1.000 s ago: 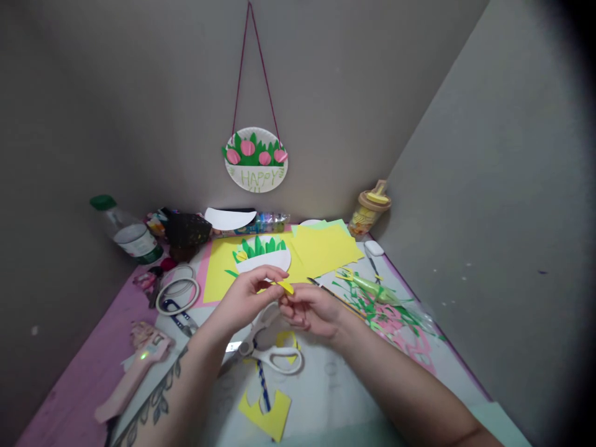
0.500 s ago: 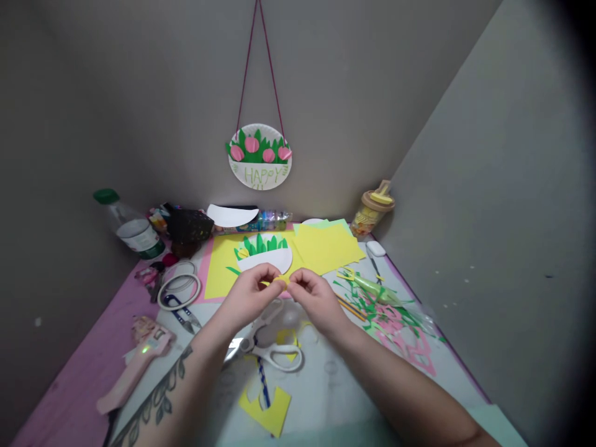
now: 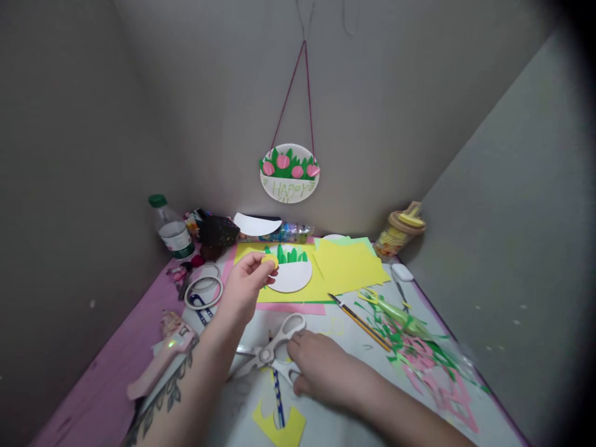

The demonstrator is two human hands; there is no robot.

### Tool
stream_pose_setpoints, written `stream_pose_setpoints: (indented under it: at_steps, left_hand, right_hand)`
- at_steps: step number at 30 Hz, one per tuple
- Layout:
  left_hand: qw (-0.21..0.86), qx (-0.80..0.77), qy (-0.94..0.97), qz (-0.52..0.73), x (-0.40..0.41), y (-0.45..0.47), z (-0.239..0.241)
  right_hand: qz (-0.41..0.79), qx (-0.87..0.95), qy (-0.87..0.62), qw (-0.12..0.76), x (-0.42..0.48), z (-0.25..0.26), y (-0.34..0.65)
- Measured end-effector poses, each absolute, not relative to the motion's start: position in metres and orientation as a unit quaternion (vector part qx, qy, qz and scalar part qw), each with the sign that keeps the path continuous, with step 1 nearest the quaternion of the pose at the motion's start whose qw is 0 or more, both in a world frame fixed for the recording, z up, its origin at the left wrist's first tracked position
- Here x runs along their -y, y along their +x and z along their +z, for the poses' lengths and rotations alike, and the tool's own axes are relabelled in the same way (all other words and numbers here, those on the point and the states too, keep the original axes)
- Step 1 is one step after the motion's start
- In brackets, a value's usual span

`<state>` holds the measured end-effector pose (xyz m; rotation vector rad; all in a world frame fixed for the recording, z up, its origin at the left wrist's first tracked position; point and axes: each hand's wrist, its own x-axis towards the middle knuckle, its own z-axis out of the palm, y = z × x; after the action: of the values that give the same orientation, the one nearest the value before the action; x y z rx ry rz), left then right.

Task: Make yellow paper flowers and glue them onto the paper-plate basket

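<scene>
My left hand point(image 3: 246, 287) is raised over the table and pinches a small folded yellow paper piece point(image 3: 269, 261) between thumb and fingertips, just left of a white paper half-plate point(image 3: 292, 277) with green paper leaves. My right hand point(image 3: 319, 364) lies low on the table, fingers curled beside the handles of white scissors point(image 3: 274, 347); I cannot tell whether it grips anything. A yellow paper offcut point(image 3: 282, 428) and a blue-striped pencil point(image 3: 278, 397) lie in front of it.
Yellow sheets point(image 3: 349, 264) lie at the back, green and pink scraps point(image 3: 419, 354) at the right. A pink glue gun point(image 3: 161, 366), tape rolls point(image 3: 202, 288) and a bottle point(image 3: 171, 228) stand at the left. A decorated plate point(image 3: 289, 172) hangs on the wall. A craft knife point(image 3: 358, 321) lies mid-table.
My hands have parted: the left kept the yellow piece and moved up toward the half-plate, while the right dropped to the table by the scissors. The view shifted left.
</scene>
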<state>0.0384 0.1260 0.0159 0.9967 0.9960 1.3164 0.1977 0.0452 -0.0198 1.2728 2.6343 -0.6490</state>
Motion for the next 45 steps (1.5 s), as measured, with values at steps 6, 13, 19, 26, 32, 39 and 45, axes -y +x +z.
stream_pose_setpoints:
  at_steps: [6, 13, 19, 26, 32, 39, 45]
  left_hand:
    - [0.567, -0.416, 0.408, 0.583, -0.125, 0.033, 0.022]
    - [0.574, -0.409, 0.397, 0.588, -0.123, 0.031, 0.028]
    - [0.571, -0.409, 0.384, 0.599, -0.119, 0.025, 0.038]
    - [0.529, -0.42, 0.357, 0.645, -0.107, 0.015, 0.063]
    - [0.577, -0.407, 0.362, 0.609, -0.094, 0.024, 0.07]
    - [0.603, -0.407, 0.346, 0.593, -0.092, 0.04, 0.06]
    - [0.59, -0.406, 0.361, 0.597, -0.093, 0.045, 0.054]
  right_hand:
    - [-0.167, -0.871, 0.46, 0.038, -0.046, -0.016, 0.196]
    - [-0.185, -0.862, 0.463, 0.088, -0.047, -0.017, 0.196]
    - [-0.203, -0.858, 0.467, 0.073, -0.051, -0.017, 0.197]
    - [-0.447, -0.735, 0.486, -0.155, -0.068, -0.018, 0.222]
    - [-0.632, -0.544, 0.426, -0.352, -0.073, -0.01, 0.218]
    - [-0.551, -0.646, 0.393, -0.353, -0.053, 0.001, 0.201]
    - [-0.565, -0.633, 0.404, -0.342, -0.052, -0.002, 0.199]
